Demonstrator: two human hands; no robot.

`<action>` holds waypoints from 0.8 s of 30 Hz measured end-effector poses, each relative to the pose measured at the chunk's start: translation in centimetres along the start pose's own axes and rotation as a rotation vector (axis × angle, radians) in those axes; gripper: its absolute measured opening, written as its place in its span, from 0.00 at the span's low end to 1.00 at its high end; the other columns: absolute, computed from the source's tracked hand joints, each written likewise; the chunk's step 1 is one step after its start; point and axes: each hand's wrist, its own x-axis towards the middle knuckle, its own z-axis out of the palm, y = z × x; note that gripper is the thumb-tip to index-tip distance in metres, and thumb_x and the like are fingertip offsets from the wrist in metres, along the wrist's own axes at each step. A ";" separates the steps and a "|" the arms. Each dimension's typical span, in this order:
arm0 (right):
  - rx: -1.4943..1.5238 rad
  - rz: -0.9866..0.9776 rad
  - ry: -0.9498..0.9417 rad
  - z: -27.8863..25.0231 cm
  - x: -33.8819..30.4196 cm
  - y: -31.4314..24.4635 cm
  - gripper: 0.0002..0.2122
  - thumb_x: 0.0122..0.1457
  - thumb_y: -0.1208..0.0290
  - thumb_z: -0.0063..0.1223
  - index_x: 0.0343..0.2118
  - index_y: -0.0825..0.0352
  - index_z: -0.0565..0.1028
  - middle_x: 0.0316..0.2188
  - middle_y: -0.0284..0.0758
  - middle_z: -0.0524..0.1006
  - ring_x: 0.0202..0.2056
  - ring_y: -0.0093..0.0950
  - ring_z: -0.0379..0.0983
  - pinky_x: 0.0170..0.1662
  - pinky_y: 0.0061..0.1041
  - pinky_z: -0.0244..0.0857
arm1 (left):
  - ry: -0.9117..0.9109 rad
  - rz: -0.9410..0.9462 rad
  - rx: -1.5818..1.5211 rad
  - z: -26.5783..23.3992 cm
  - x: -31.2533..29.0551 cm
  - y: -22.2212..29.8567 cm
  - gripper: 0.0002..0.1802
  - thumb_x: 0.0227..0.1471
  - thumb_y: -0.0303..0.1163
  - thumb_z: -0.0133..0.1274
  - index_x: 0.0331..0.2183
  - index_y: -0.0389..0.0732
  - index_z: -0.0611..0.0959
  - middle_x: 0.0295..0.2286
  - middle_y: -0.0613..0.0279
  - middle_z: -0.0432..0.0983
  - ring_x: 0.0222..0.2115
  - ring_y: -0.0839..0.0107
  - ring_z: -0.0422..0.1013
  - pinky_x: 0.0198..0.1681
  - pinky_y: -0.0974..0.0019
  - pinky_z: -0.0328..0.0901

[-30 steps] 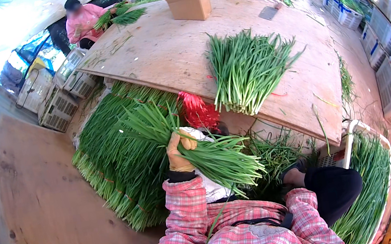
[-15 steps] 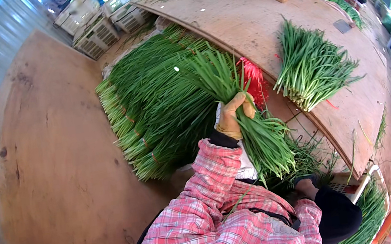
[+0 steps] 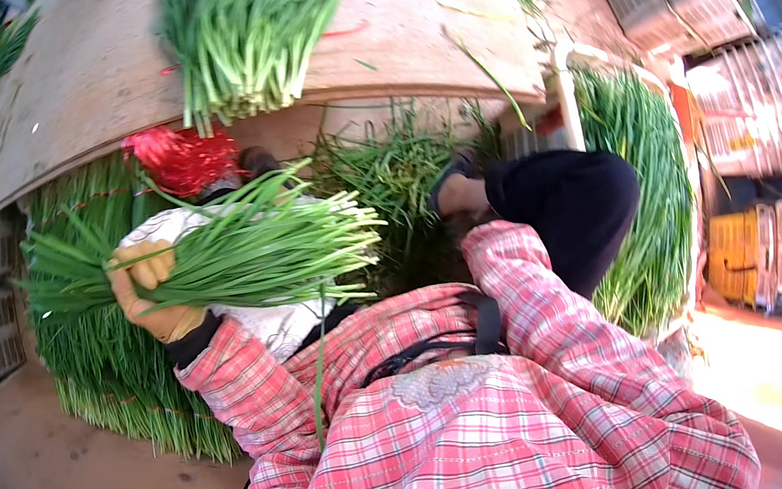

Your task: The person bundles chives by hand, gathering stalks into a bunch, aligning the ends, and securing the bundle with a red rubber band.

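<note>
My left hand (image 3: 151, 290), in a yellowish glove, is closed around a loose bunch of garlic chives (image 3: 260, 244). The bunch lies sideways above my lap, leafy tips to the left and pale cut ends to the right. Under it shows a white cloth (image 3: 272, 328). My right arm reaches forward beside my bent knee; its hand is mostly hidden and blurred beyond the cuff, so its fingers do not show. A bundle of red ties (image 3: 187, 162) hangs at the table's edge. Another pile of chives (image 3: 264, 36) sits on the wooden table (image 3: 420, 33).
Stacked chive bundles with red bands (image 3: 127, 370) lie at my left on a wooden board (image 3: 70, 465). Loose chives (image 3: 383, 160) litter the space below the table. A crate of chives (image 3: 639, 177) stands right of my knee. Further right are stacked white crates (image 3: 745, 110) and a yellow crate (image 3: 735, 259).
The view has swung to the right, bringing the crates into sight. My left hand still holds the chives, now turned with their cut ends pointing right.
</note>
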 end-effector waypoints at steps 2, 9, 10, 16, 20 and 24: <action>0.177 -0.017 0.019 -0.3 -0.8 0.7 0.03 0.43 0.69 0.52 0.22 0.60 0.75 0.24 0.37 0.74 0.28 0.33 0.72 0.30 0.34 0.66 | -0.019 -0.014 -0.037 0.8 0.0 -0.2 0.20 0.57 0.35 0.41 0.15 0.49 0.57 0.12 0.75 0.46 0.15 0.80 0.44 0.21 0.72 0.44; 0.319 -0.047 0.004 -0.4 -2.3 2.2 0.04 0.45 0.70 0.51 0.24 0.61 0.75 0.26 0.38 0.74 0.30 0.32 0.72 0.32 0.33 0.66 | -0.034 -0.025 0.030 0.5 0.0 0.3 0.20 0.57 0.36 0.42 0.16 0.48 0.58 0.13 0.74 0.47 0.16 0.79 0.46 0.22 0.72 0.45; 0.334 -0.050 0.001 -0.4 -2.3 2.3 0.04 0.45 0.70 0.51 0.24 0.62 0.75 0.26 0.38 0.74 0.30 0.32 0.72 0.32 0.33 0.66 | -0.043 -0.027 0.018 0.3 0.0 0.4 0.20 0.57 0.36 0.41 0.16 0.48 0.58 0.13 0.74 0.47 0.16 0.79 0.46 0.23 0.72 0.45; 0.381 -0.055 -0.008 0.4 -2.7 2.6 0.04 0.48 0.70 0.50 0.26 0.63 0.75 0.27 0.38 0.74 0.31 0.31 0.72 0.33 0.32 0.66 | -0.053 -0.028 -0.022 0.3 0.1 0.3 0.19 0.57 0.34 0.41 0.16 0.48 0.58 0.13 0.74 0.48 0.16 0.80 0.46 0.23 0.72 0.45; 0.414 -0.063 -0.016 1.0 -2.6 2.2 0.05 0.49 0.71 0.49 0.26 0.64 0.74 0.28 0.38 0.74 0.31 0.31 0.72 0.34 0.32 0.66 | -0.065 -0.021 -0.011 -0.1 0.3 0.3 0.19 0.57 0.34 0.40 0.16 0.48 0.58 0.13 0.74 0.48 0.17 0.80 0.46 0.23 0.72 0.45; 0.424 -0.058 -0.024 1.3 -2.5 2.1 0.05 0.50 0.71 0.48 0.27 0.65 0.74 0.29 0.38 0.74 0.32 0.30 0.72 0.35 0.32 0.66 | -0.035 -0.013 -0.021 0.2 0.2 0.2 0.19 0.57 0.34 0.40 0.16 0.48 0.58 0.13 0.74 0.49 0.16 0.80 0.46 0.23 0.71 0.45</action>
